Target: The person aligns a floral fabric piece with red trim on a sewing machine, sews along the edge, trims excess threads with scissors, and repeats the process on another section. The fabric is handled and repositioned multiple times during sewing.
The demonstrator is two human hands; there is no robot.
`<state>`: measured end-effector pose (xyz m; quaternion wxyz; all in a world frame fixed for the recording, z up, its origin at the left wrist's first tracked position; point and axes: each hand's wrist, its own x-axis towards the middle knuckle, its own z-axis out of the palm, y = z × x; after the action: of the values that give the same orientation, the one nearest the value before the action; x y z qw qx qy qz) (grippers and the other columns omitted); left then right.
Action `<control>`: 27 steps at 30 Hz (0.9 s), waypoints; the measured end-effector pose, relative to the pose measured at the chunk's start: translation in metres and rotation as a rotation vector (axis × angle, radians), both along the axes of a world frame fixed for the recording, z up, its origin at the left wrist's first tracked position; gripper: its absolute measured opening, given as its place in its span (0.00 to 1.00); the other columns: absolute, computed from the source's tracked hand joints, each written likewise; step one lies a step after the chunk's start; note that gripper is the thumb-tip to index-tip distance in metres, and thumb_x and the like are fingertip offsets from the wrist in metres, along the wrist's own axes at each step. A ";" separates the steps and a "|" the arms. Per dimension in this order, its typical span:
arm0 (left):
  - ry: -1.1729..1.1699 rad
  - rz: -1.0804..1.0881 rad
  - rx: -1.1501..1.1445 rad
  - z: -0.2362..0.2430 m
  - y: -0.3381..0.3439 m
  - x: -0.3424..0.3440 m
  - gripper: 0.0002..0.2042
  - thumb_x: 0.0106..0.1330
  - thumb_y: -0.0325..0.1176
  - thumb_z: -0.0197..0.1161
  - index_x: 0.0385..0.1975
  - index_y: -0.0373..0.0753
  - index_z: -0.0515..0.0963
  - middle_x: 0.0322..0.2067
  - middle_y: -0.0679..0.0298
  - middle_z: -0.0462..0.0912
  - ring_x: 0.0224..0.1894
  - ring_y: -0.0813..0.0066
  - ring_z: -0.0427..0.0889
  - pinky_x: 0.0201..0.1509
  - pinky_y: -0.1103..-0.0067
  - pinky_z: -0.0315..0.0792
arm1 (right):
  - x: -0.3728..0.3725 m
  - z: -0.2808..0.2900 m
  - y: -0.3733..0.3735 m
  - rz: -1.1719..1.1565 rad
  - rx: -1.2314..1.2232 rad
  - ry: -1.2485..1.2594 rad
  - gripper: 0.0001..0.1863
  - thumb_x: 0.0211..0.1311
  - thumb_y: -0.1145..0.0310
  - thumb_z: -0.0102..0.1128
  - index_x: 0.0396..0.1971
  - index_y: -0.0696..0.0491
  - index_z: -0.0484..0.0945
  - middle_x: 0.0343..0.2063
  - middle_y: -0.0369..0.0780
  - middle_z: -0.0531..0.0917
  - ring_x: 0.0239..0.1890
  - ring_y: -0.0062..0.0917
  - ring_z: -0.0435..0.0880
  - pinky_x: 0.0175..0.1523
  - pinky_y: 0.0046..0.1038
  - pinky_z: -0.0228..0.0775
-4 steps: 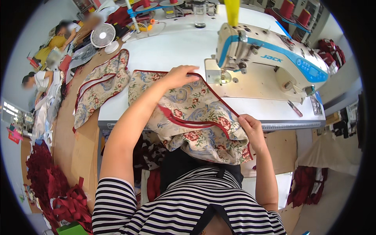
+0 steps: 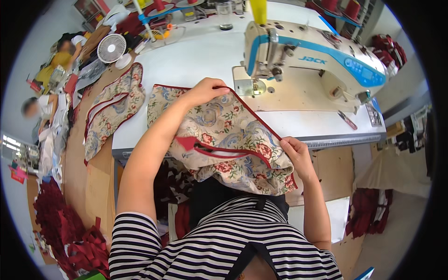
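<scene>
A floral tapestry fabric piece (image 2: 226,119) with dark red binding and a red-edged slit spreads from the white table down over my lap. My left hand (image 2: 207,91) grips its bound upper edge near the corner, just left of the sewing machine's needle plate. My right hand (image 2: 294,151) pinches the same bound edge lower down, at the table's front. The white and blue sewing machine (image 2: 312,60) stands behind the fabric. A second floral piece (image 2: 109,109) lies at the left, beside the table.
Scissor-like snips (image 2: 347,119) lie at the table's right. A white fan (image 2: 112,48), a glass (image 2: 224,16) and red thread cones (image 2: 354,14) stand farther back. Two co-workers (image 2: 44,107) (image 2: 70,46) are at the left. Dark red strips (image 2: 51,210) heap at lower left.
My left hand and the fabric's upper corner have shifted slightly left within the view, as has the whole scene with the camera's movement. Both hands still hold the edge.
</scene>
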<state>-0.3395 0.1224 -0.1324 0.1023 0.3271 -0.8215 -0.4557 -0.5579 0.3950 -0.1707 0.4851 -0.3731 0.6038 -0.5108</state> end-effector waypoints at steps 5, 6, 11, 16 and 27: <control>0.025 0.053 0.214 0.052 0.031 0.004 0.12 0.62 0.40 0.60 0.34 0.37 0.80 0.32 0.71 0.79 0.37 0.84 0.73 0.44 0.85 0.65 | -0.014 -0.022 0.016 0.043 0.030 -0.086 0.13 0.67 0.62 0.54 0.33 0.57 0.78 0.27 0.28 0.77 0.30 0.08 0.70 0.36 0.14 0.64; -0.001 0.068 0.216 0.057 0.032 0.006 0.12 0.61 0.40 0.61 0.34 0.36 0.80 0.33 0.70 0.80 0.40 0.84 0.73 0.49 0.84 0.64 | -0.014 -0.026 0.016 0.051 0.023 -0.107 0.13 0.67 0.62 0.54 0.33 0.57 0.78 0.27 0.27 0.77 0.30 0.08 0.70 0.36 0.14 0.64; 0.019 0.060 0.368 0.069 0.042 0.010 0.12 0.62 0.38 0.60 0.34 0.34 0.80 0.33 0.69 0.80 0.39 0.83 0.74 0.47 0.85 0.66 | -0.011 -0.038 0.022 0.086 0.006 -0.134 0.13 0.66 0.61 0.55 0.31 0.56 0.78 0.27 0.27 0.77 0.30 0.09 0.70 0.37 0.15 0.64; 0.061 -0.041 0.343 0.073 0.056 0.009 0.11 0.64 0.37 0.59 0.36 0.34 0.80 0.32 0.71 0.79 0.37 0.84 0.74 0.43 0.85 0.67 | -0.006 -0.009 0.026 0.052 -0.111 0.558 0.15 0.59 0.64 0.60 0.41 0.58 0.78 0.33 0.43 0.82 0.33 0.32 0.80 0.45 0.27 0.71; -0.121 -0.170 0.237 0.074 0.084 -0.005 0.11 0.65 0.38 0.60 0.33 0.35 0.80 0.23 0.73 0.76 0.27 0.87 0.69 0.32 0.84 0.65 | 0.018 0.043 -0.008 -0.139 -0.148 0.389 0.13 0.65 0.63 0.55 0.35 0.59 0.78 0.19 0.36 0.77 0.22 0.15 0.70 0.29 0.21 0.66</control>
<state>-0.3441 0.2066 -0.0585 -0.0255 0.2930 -0.7914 -0.5360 -0.5398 0.3867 -0.1278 0.2942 -0.4569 0.6711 -0.5043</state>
